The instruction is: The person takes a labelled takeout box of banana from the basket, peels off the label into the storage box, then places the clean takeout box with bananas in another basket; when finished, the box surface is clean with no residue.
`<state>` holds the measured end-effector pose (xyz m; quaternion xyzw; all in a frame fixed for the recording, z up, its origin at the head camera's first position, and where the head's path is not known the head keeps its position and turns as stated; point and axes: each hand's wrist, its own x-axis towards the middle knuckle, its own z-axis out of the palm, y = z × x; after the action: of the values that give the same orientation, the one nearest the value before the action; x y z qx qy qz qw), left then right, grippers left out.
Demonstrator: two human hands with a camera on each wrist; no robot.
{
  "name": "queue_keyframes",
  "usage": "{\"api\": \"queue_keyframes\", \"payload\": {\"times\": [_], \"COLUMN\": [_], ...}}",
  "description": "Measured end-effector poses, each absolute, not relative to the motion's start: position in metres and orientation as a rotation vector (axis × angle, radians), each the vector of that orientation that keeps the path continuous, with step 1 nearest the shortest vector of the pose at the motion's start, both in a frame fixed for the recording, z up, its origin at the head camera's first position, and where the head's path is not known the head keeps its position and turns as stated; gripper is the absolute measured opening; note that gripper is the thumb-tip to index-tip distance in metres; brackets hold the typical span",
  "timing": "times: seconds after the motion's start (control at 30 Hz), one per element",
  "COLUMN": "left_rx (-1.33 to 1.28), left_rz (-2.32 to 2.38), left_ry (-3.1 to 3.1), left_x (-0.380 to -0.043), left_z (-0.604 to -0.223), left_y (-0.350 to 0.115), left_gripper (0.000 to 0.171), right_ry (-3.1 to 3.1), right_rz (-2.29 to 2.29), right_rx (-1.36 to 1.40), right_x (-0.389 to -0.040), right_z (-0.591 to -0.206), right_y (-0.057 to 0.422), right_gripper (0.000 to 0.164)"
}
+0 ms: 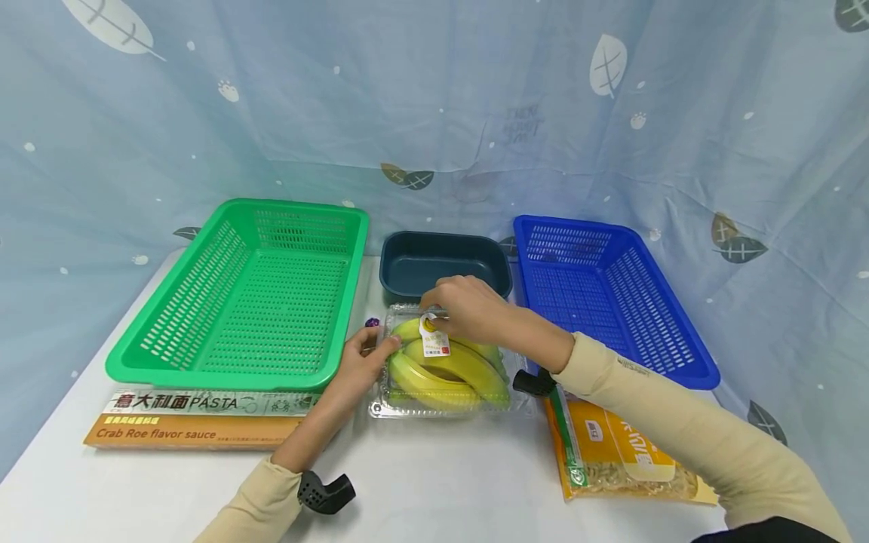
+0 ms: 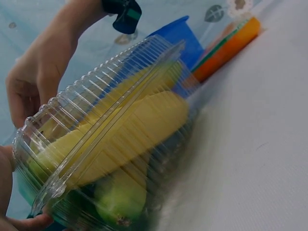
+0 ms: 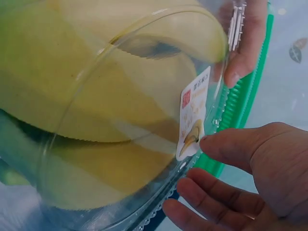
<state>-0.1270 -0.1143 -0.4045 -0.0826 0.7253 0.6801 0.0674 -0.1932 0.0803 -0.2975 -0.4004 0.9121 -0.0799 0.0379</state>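
A clear plastic clamshell box (image 1: 397,411) of bananas (image 1: 468,373) lies on the white table, lid down. A white banana tag (image 1: 437,345) sits on the lid near its back edge. My left hand (image 1: 357,366) grips the box's left side, thumb on top and a fingertip under the rim in the left wrist view. At the back, my right hand (image 1: 471,311) has its thumb tip at the tag. In the right wrist view the other fingers (image 3: 207,192) are loosely bent and spread, tips close to the rim.
A green basket (image 1: 360,226) stands at left, a dark blue tub (image 1: 444,241) behind the box, and a blue basket (image 1: 668,302) at right. A pasta box (image 1: 197,431) lies front left. An orange noodle bag (image 1: 611,445) lies front right, partly under the right sleeve.
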Motion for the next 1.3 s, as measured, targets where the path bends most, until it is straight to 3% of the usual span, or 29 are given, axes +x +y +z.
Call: {"api": "queue_keyframes", "payload": {"times": [0.33, 0.9, 1.3], "left_rx": [-0.229, -0.228, -0.234], "left_rz": [2.058, 2.045, 2.043], "left_ry": [2.169, 2.182, 2.168], "left_x": [-0.126, -0.125, -0.124], "left_z": [-0.404, -0.403, -0.406], "left_y": [-0.115, -0.116, -0.116], "left_gripper": [0.06, 0.065, 0.067], "right_ry": [2.831, 2.789, 2.773], "right_rz": [-0.152, -0.331, -0.375], "right_rx": [-1.338, -1.374, -1.439], "right_x": [-0.193, -0.182, -0.156], "right_z": [-0.305, -0.297, -0.281], "right_y": [0.072, 0.08, 0.093], "right_gripper": [0.003, 0.021, 0.016]}}
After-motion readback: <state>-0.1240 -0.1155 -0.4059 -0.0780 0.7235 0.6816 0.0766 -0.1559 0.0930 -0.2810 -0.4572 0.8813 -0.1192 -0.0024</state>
